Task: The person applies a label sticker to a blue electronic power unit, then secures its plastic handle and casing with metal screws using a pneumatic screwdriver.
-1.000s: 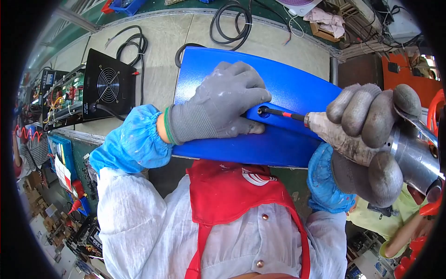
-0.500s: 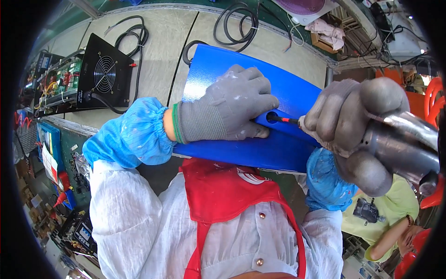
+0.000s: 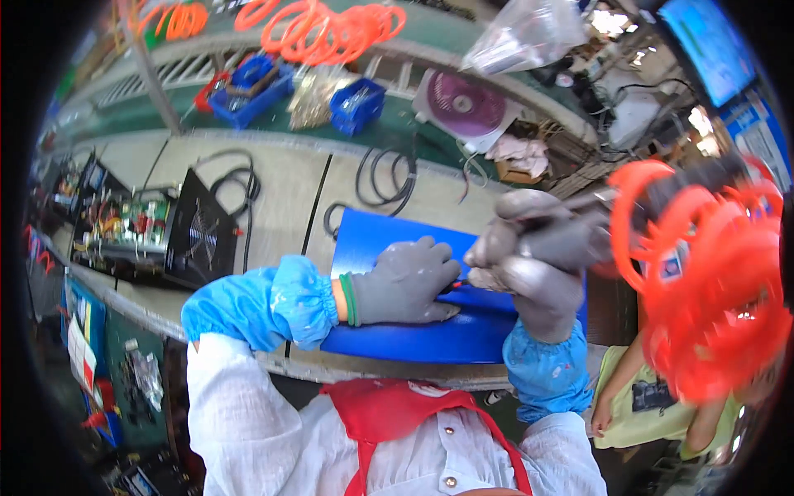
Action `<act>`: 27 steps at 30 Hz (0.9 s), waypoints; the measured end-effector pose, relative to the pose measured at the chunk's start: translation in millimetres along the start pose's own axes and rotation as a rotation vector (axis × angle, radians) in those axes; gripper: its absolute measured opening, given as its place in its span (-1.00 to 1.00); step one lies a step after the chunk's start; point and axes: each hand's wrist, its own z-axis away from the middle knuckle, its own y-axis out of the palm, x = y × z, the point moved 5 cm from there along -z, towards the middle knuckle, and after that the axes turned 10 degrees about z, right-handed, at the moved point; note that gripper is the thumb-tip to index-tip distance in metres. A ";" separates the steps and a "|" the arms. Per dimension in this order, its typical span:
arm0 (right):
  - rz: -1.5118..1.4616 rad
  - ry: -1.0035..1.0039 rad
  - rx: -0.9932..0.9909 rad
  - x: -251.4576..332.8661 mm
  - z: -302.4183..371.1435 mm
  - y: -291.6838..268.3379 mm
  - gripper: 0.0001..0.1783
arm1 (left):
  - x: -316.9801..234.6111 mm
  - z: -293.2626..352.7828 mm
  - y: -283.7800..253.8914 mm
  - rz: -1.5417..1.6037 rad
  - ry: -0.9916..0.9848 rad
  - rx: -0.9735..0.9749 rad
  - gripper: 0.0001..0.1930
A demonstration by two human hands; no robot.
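Note:
A glossy blue panel (image 3: 488, 331) lies on the bench in front of me. My left hand (image 3: 405, 281), in a grey glove, presses flat on it with the fingers spread. Beside its fingertips, a red-and-black driver bit (image 3: 460, 283) points down at the panel; its tip is hidden. My gloved right hand (image 3: 517, 264) is wrapped round a power screwdriver (image 3: 583, 240) with a metal body, held tilted above the panel's right part. An orange coiled air hose (image 3: 703, 289) hangs blurred on the right, close to the tool's rear end.
An opened electrical unit (image 3: 132, 223) with a black fan panel (image 3: 201, 236) stands at the left. Black cables (image 3: 389, 182) lie coiled behind the blue panel. Farther back are blue bins (image 3: 357, 106) and a purple-and-white fan (image 3: 465, 103). A person in a yellow-green shirt (image 3: 645, 405) is at the right.
The view has tilted up, showing more of the far bench. My right hand and the screwdriver have shifted left over the panel, nearer the left hand, which stays spread on the panel.

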 end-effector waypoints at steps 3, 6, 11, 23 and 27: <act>-0.063 0.061 0.032 12.4 -12.0 -6.6 -0.34 | -0.4 -13.0 -0.6 0.021 0.056 0.043 -0.58; -0.214 -0.052 0.066 -87.2 1.2 -59.1 -0.37 | -0.8 -16.4 -1.7 0.092 0.067 0.076 -0.58; -0.126 -0.456 0.087 -28.3 1.2 -55.2 -0.46 | 49.7 -5.1 32.0 0.004 0.309 -0.050 -0.44; 0.314 -0.352 0.128 22.4 0.2 24.2 -0.52 | -5.7 -12.9 12.2 0.303 0.042 0.124 -0.50; 0.257 -0.344 0.034 21.9 3.6 16.4 -0.62 | -13.8 -15.7 8.0 0.367 0.055 0.094 -0.52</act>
